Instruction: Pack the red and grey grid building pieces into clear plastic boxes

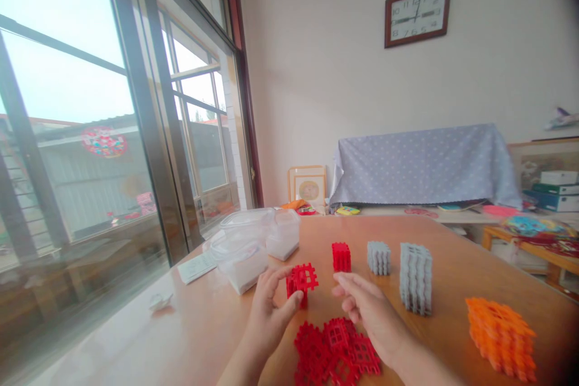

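Observation:
My left hand grips a red square interlocking plastic block between thumb and fingers; part of it is hidden behind the thumb. To its right, my right hand hovers with loosely curled fingers, and nothing shows in them. Below and between both hands lies a loose pile of red interlocking pieces with notched edges and window-like holes. Just beyond my right hand stands a small red stack of the same kind of pieces.
A short grey stack, a taller grey stack and an orange stack stand on the wooden table to the right. Clear plastic containers sit at the back left, near a pale booklet and a small crumpled item.

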A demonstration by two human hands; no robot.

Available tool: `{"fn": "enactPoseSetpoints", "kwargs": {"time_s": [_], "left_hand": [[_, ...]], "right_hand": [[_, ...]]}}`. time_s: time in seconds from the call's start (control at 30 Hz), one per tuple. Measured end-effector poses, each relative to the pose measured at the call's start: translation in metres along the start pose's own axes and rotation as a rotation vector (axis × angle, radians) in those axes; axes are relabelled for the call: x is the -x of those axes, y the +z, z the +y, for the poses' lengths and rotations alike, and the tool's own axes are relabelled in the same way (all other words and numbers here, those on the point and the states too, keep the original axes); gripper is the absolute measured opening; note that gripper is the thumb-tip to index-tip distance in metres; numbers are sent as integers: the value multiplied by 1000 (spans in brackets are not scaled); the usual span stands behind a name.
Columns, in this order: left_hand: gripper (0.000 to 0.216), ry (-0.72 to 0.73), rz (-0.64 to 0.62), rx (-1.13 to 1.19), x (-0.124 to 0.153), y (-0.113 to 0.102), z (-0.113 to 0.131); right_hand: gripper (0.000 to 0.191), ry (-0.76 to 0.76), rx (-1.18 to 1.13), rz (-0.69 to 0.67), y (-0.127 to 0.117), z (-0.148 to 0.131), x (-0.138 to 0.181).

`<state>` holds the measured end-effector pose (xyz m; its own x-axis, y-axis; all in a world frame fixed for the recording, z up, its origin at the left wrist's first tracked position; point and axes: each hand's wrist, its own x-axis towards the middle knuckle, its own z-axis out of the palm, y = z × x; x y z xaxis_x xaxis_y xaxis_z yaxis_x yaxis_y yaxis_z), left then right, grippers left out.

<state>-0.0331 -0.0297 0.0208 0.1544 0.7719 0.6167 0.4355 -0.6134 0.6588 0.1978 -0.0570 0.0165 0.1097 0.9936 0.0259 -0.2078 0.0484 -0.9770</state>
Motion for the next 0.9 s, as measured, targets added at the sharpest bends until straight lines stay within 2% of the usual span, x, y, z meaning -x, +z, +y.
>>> {"fn": "enactPoseSetpoints", "kwargs": {"time_s": [0.1,0.27,0.67,0.9], "left_hand": [[38,-105,77,-5,-9,-4,-16],[36,-204,106,33,-15,0,-34],[38,-179,83,43,-14,13,-52],[41,-198,66,31,-12,15,-53]], "right_hand": [[37,10,19,32,-3,4,-2],[37,22,27,42,-6,12,-6],[34,22,13,60,-4,12,-6],[34,20,23,65,-5,13,-7]]}}
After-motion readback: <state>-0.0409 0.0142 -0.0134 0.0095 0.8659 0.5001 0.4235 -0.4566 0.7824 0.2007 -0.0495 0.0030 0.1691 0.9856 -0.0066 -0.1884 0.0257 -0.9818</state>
